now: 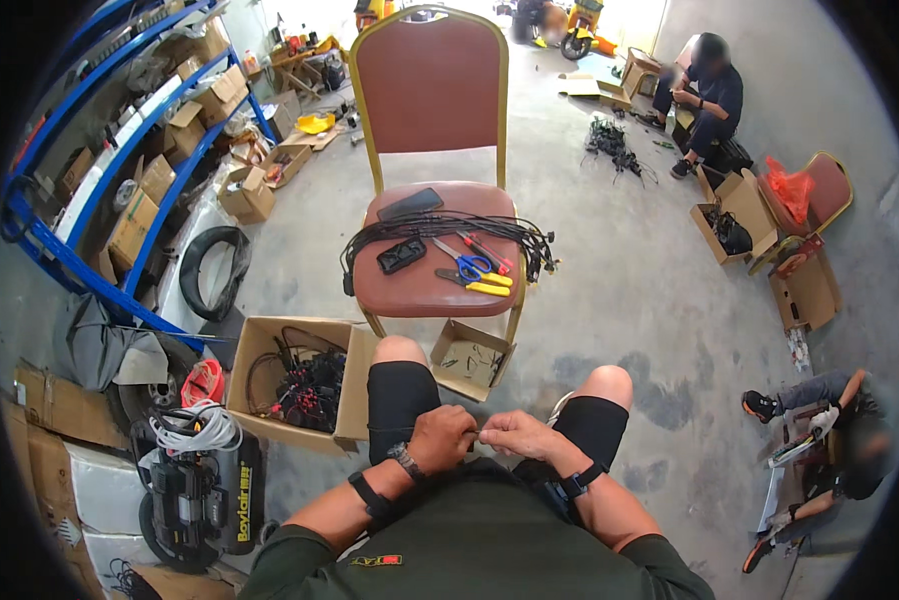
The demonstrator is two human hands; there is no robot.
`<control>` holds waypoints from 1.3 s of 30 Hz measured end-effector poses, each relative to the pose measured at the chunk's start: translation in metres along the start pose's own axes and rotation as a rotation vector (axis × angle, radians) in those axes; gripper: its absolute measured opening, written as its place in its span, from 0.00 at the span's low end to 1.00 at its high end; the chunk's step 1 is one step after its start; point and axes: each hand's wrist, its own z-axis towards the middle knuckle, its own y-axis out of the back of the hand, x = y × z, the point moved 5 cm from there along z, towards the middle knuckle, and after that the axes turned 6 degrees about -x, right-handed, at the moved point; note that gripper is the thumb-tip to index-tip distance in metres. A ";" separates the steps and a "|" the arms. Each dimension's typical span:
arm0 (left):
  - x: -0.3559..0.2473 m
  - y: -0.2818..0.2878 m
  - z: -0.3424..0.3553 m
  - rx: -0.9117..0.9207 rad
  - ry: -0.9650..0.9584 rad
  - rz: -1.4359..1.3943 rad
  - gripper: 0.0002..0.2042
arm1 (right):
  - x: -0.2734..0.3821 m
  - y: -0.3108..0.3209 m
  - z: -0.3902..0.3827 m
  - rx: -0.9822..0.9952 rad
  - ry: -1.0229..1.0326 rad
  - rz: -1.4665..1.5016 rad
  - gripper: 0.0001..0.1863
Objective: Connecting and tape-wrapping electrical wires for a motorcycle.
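Note:
My left hand (pixel 442 438) and my right hand (pixel 520 437) meet over my lap, both with fingers closed in a pinch. A small dark thing shows between the fingertips, too small to name. Ahead stands a red-brown padded chair (pixel 429 85) with a gold frame. Across its seat lies a bundle of black cables (pixel 449 228), with a dark phone (pixel 410 204) behind it. In front are a black case-like object (pixel 401 256), blue-handled scissors (pixel 467 267), a yellow-handled cutting tool (pixel 484 284) and a red-handled tool (pixel 489 252).
Left of my knees stands a cardboard box (pixel 251 360) holding black and red cables; a small open box (pixel 474 382) with bits sits under the chair. A compressor (pixel 194 500) and blue shelving (pixel 139 240) line the left. Two people (pixel 704 100) sit at the right, near boxes.

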 end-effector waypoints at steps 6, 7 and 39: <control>0.014 -0.006 0.008 0.054 0.164 -0.107 0.06 | -0.008 0.011 0.003 0.001 -0.013 -0.024 0.12; 0.012 -0.007 0.012 0.066 0.138 -0.090 0.06 | -0.009 0.012 0.002 0.005 -0.008 -0.048 0.13; 0.028 -0.014 -0.001 0.171 0.340 -0.183 0.08 | -0.017 0.002 0.022 0.059 0.105 -0.025 0.14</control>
